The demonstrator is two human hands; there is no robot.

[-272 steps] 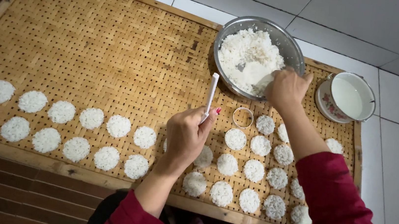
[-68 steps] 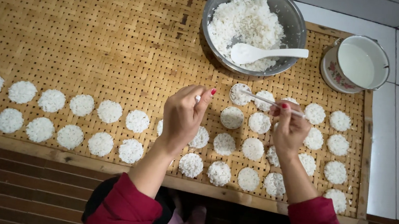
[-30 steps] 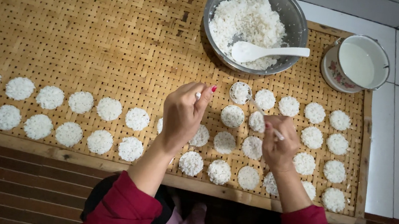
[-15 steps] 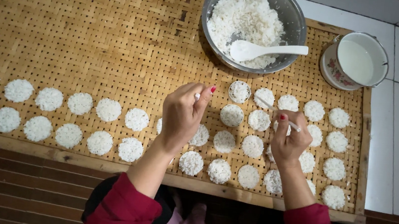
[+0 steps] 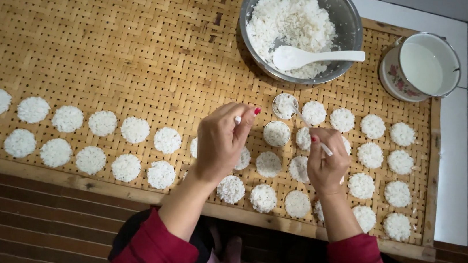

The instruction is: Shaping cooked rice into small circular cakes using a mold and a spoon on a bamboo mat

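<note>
Over the bamboo tray's (image 5: 80, 46) near right part, the left hand (image 5: 222, 142) curls, pinching a small white ring (image 5: 238, 120) at its fingertips. The right hand (image 5: 326, 161) grips a thin white stick (image 5: 310, 131), its tip reaching a rice-filled ring mould (image 5: 284, 105) just below the steel rice bowl (image 5: 347, 21).

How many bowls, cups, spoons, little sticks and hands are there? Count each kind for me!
Metal bowl of rice: 1
Flowered cup: 1
White spoon: 1
Thin white stick: 1
Hands: 2, the left hand and the right hand, which holds the stick
Total: 6
</note>
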